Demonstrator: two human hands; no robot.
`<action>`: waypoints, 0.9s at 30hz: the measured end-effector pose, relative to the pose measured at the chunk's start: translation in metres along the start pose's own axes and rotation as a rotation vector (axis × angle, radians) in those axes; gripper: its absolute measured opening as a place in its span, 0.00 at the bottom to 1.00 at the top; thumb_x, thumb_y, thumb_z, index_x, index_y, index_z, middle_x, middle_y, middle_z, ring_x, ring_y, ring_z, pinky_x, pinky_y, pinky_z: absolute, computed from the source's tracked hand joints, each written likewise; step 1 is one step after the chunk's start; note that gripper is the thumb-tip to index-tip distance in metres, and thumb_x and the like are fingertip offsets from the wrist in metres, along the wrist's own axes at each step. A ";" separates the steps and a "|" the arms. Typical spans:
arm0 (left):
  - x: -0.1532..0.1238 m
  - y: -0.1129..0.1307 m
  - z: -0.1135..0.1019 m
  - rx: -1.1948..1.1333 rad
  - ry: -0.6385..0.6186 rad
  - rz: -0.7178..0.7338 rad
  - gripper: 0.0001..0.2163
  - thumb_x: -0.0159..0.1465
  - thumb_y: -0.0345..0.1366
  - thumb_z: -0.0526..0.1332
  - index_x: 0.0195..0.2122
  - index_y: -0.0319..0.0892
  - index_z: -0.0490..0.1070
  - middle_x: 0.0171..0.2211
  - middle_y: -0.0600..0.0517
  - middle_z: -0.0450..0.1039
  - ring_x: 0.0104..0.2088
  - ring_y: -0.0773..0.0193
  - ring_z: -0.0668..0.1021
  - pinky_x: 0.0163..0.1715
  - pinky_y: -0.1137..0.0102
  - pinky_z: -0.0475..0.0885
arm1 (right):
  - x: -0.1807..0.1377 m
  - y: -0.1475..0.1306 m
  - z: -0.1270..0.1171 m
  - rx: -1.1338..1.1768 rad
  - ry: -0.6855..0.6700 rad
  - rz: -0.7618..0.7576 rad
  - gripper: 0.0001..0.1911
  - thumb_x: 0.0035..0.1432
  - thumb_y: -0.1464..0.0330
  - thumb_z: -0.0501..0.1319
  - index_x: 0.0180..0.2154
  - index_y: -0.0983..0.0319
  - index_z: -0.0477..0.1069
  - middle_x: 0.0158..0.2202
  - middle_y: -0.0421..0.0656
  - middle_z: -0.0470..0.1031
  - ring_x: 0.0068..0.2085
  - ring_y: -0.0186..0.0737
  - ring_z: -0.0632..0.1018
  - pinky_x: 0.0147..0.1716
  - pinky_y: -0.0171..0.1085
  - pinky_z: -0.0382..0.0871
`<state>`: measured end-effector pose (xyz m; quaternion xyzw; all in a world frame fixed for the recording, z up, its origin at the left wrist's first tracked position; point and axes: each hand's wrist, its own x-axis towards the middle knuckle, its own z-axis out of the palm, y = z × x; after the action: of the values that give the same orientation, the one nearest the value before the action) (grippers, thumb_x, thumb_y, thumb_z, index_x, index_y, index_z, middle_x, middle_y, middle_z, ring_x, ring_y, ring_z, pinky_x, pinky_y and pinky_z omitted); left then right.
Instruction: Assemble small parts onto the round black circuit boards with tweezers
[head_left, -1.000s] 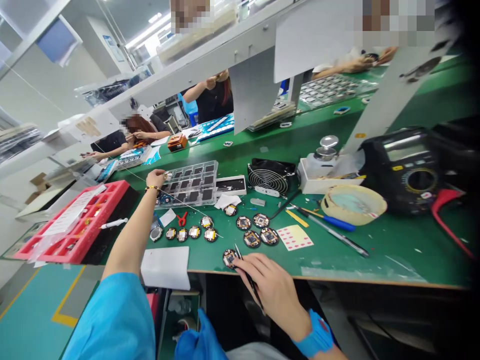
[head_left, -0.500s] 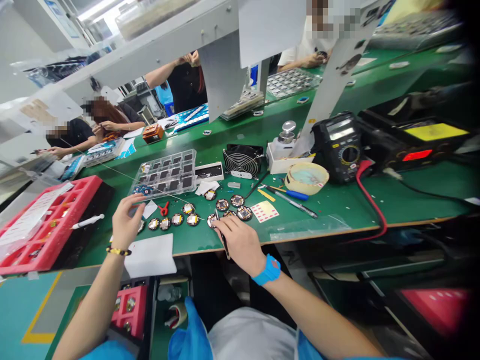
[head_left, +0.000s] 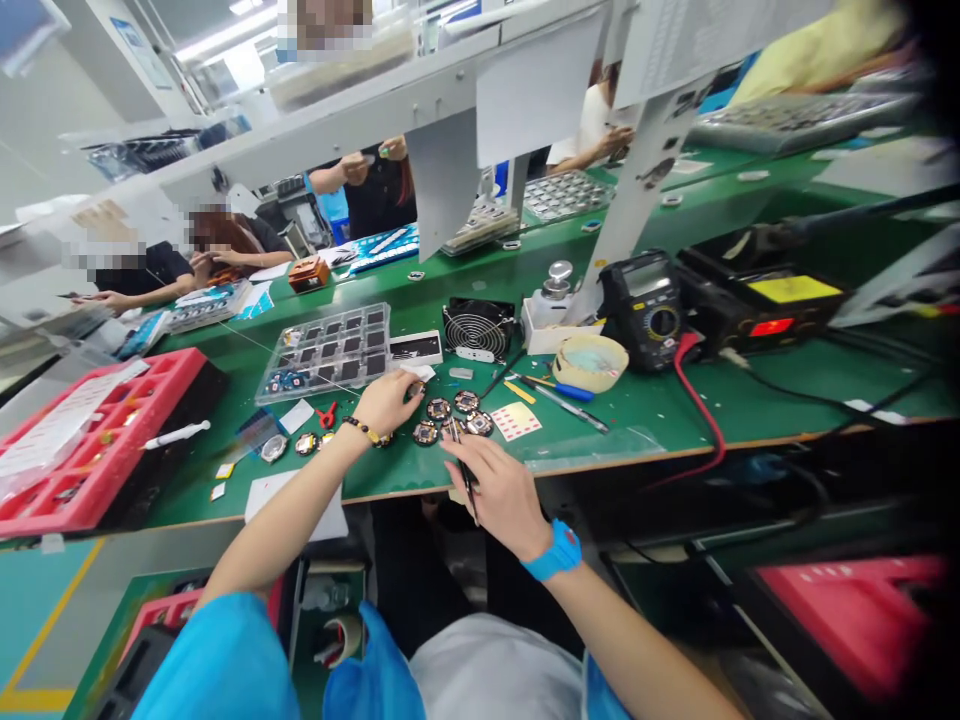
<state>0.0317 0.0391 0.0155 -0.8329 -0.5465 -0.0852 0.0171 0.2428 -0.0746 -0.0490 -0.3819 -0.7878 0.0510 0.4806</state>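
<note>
Round boards (head_left: 425, 432) left of sticker sheet (head_left: 515, 423). Right hand (head_left: 501, 492), nearer sheet, holds tweezers (head_left: 471, 490) lengthwise toward boards. Left hand (head_left: 386, 406), farther left, touches round piece (head_left: 416, 388); grip unclear.

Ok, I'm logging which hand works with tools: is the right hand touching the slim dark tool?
Touching. The head view shows the right hand gripping the slim dark tool, with no gap between them.
</note>
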 end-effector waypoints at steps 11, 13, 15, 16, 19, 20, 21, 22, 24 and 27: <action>-0.004 0.001 -0.001 0.015 0.102 -0.110 0.14 0.71 0.31 0.58 0.55 0.43 0.74 0.53 0.44 0.80 0.50 0.52 0.84 0.48 0.62 0.78 | -0.037 0.002 -0.031 0.151 -0.014 0.120 0.17 0.69 0.73 0.61 0.57 0.57 0.73 0.49 0.47 0.82 0.50 0.45 0.83 0.51 0.45 0.80; -0.028 0.003 -0.007 -0.112 0.224 -0.073 0.12 0.71 0.33 0.59 0.55 0.45 0.74 0.52 0.46 0.81 0.49 0.55 0.84 0.50 0.62 0.79 | -0.036 0.001 -0.033 0.200 -0.046 0.149 0.17 0.70 0.72 0.60 0.58 0.57 0.72 0.50 0.48 0.82 0.51 0.45 0.82 0.51 0.45 0.80; -0.060 0.009 -0.010 -0.261 0.338 0.001 0.10 0.72 0.35 0.60 0.53 0.47 0.75 0.49 0.48 0.82 0.47 0.57 0.85 0.50 0.62 0.80 | -0.034 -0.001 -0.035 0.277 -0.084 0.211 0.19 0.72 0.71 0.57 0.61 0.57 0.69 0.54 0.48 0.81 0.54 0.45 0.82 0.54 0.45 0.79; -0.078 0.013 -0.009 -0.288 0.353 0.037 0.09 0.72 0.36 0.61 0.52 0.47 0.76 0.48 0.48 0.83 0.47 0.57 0.84 0.50 0.62 0.80 | -0.033 -0.001 -0.036 0.324 -0.097 0.252 0.19 0.72 0.70 0.57 0.62 0.57 0.67 0.55 0.48 0.80 0.55 0.44 0.81 0.55 0.45 0.79; -0.124 0.023 0.003 -0.290 0.329 0.117 0.10 0.72 0.32 0.60 0.51 0.49 0.75 0.47 0.49 0.83 0.48 0.58 0.84 0.51 0.62 0.81 | -0.029 -0.003 -0.035 0.460 -0.132 0.350 0.19 0.73 0.69 0.57 0.63 0.57 0.65 0.57 0.47 0.80 0.57 0.43 0.81 0.58 0.44 0.77; -0.136 0.026 0.008 -0.304 0.315 0.128 0.10 0.72 0.30 0.60 0.51 0.49 0.75 0.48 0.48 0.82 0.50 0.58 0.84 0.51 0.62 0.81 | -0.027 -0.003 -0.034 0.485 -0.138 0.359 0.18 0.73 0.68 0.57 0.62 0.57 0.67 0.56 0.46 0.80 0.57 0.42 0.82 0.59 0.44 0.77; -0.144 0.028 0.012 -0.327 0.301 0.134 0.11 0.72 0.29 0.60 0.52 0.49 0.75 0.49 0.48 0.82 0.51 0.58 0.84 0.52 0.62 0.81 | -0.025 -0.004 -0.032 0.498 -0.143 0.355 0.16 0.73 0.68 0.58 0.60 0.56 0.69 0.56 0.45 0.81 0.56 0.42 0.82 0.58 0.43 0.77; -0.150 0.029 0.015 -0.353 0.292 0.133 0.11 0.72 0.29 0.60 0.52 0.49 0.75 0.50 0.47 0.81 0.53 0.58 0.83 0.54 0.60 0.80 | -0.022 -0.005 -0.030 0.502 -0.144 0.339 0.15 0.73 0.68 0.59 0.58 0.55 0.72 0.54 0.44 0.82 0.55 0.41 0.82 0.57 0.42 0.78; -0.155 0.030 0.018 -0.398 0.290 0.106 0.10 0.71 0.30 0.62 0.52 0.48 0.75 0.52 0.45 0.80 0.56 0.55 0.81 0.57 0.57 0.79 | -0.016 -0.007 -0.025 0.498 -0.142 0.280 0.13 0.72 0.67 0.61 0.55 0.54 0.77 0.51 0.43 0.83 0.52 0.41 0.82 0.54 0.41 0.79; -0.154 0.027 0.018 -0.415 0.291 0.014 0.11 0.69 0.35 0.67 0.52 0.47 0.74 0.54 0.43 0.78 0.56 0.52 0.79 0.57 0.52 0.77 | -0.009 -0.011 -0.017 0.476 -0.174 0.219 0.12 0.71 0.66 0.63 0.53 0.53 0.80 0.49 0.44 0.83 0.51 0.43 0.82 0.52 0.44 0.80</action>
<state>-0.0014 -0.1094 -0.0248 -0.8014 -0.5032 -0.3146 -0.0752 0.2523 -0.0932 -0.0416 -0.3351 -0.7459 0.3188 0.4792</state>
